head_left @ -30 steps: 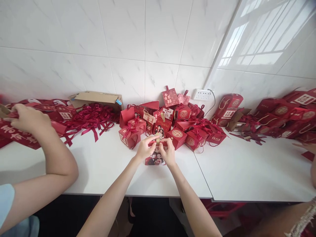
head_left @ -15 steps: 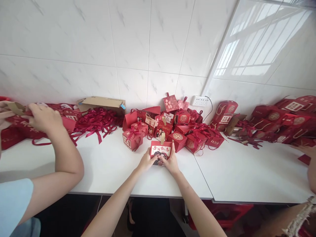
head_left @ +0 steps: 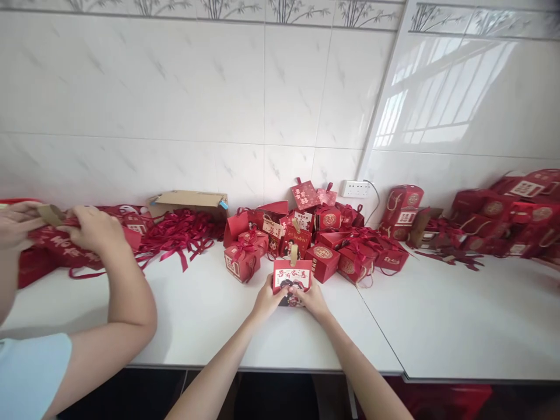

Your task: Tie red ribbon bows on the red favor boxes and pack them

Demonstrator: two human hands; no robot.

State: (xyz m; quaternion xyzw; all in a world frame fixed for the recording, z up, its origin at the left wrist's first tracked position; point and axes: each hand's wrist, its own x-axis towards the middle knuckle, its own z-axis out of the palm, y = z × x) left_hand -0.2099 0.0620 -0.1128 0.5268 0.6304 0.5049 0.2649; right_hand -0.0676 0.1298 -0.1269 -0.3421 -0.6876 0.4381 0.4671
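Box [head_left: 292, 279] before boxes [head_left: 322, 262], ribbons [head_left: 177, 231] left (on table [head_left: 201, 321])

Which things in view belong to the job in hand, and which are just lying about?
In hand:
- red box with couple print, held by left hand and right hand
- its gold loop

Apparently lying about:
- red boxes behind
- ribbon heap
- cardboard box
- socket strip

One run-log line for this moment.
left hand: holding red box; right hand: same box; gold loop: on top; box pile: behind
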